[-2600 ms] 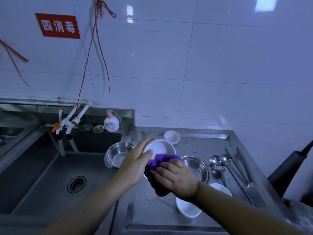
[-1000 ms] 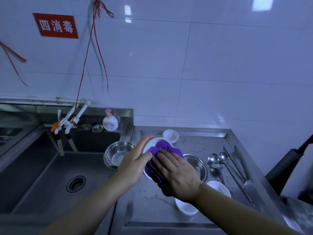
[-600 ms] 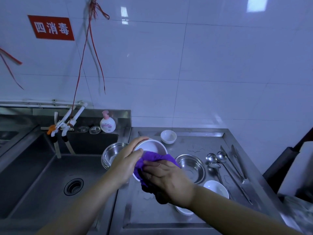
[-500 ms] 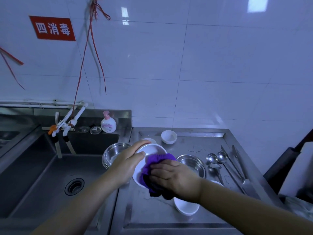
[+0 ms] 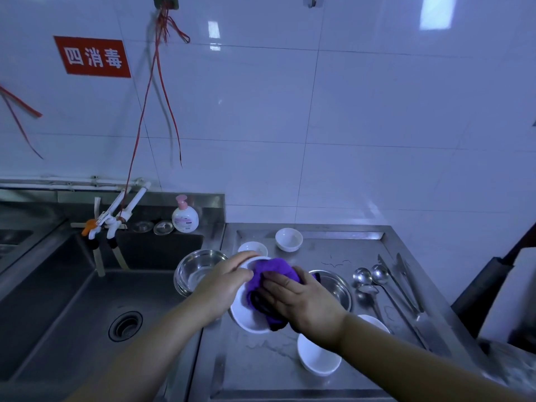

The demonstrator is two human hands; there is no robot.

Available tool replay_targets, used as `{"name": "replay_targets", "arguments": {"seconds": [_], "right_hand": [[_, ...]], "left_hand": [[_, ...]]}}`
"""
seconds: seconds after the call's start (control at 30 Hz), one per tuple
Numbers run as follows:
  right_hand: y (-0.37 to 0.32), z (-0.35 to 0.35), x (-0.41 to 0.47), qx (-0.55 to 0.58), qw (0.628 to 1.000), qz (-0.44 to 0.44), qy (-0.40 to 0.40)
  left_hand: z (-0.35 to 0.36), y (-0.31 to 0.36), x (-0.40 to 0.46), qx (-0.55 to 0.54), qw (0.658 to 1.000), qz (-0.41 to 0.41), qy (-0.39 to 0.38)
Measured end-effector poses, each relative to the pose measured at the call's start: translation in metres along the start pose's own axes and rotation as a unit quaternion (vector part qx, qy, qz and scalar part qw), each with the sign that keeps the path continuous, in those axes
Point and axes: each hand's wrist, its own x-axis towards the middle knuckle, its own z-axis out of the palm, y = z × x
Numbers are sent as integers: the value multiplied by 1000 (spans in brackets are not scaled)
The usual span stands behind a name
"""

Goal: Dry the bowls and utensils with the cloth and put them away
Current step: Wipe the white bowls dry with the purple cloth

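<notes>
Hands work together: left hand (image 5: 221, 288) grips white bowl (image 5: 246, 316), right hand (image 5: 301, 300) presses purple cloth (image 5: 272, 271) into it.

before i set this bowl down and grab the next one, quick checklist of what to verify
1. Left hand grips white bowl at its rim: ok.
2. Right hand presses purple cloth into the bowl: ok.
3. Bowl fully dry: cannot tell, the cloth covers the inside.
4. Bare counter to set it on: ok, though it looks wet.
5. Next bowl near the right forearm: ok.
</notes>
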Motion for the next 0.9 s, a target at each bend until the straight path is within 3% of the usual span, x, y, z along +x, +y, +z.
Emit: {"name": "replay_targets", "arguments": {"seconds": [0.1,0.27,0.37,0.43,0.47,0.53,0.6,0.67,0.77,0.83,0.9], "right_hand": [[-11,-1,-5,37,997,67,22],[-30,-13,-1,99,979,166,59],[-21,-20,-3,155,976,153,-24],[-10,-23,-3,216,956,171,-104],[-6,-23,-6,258,937,190,-139],[2,-22,-7,334,901,219,-170],[10,-25,-5,377,875,244,-179],[17,-28,-3,410,857,251,-185],[22,-33,-2,427,855,252,-151],[22,-35,-2,441,842,303,-69],[25,-39,-2,474,767,431,25]], "left_hand": [[6,0,-2,15,999,24,37],[18,3,0,-74,996,24,51],[9,7,3,-60,996,-70,-21],[-1,6,3,42,990,-116,-74],[-6,3,4,131,984,-93,-77],[-12,-2,5,295,952,36,-74],[-12,-3,2,352,915,153,-128],[-7,-6,2,380,889,201,-160],[-7,-3,4,415,878,194,-139],[-10,-6,5,383,899,162,-136],[-13,-10,2,253,952,118,-127]]}}
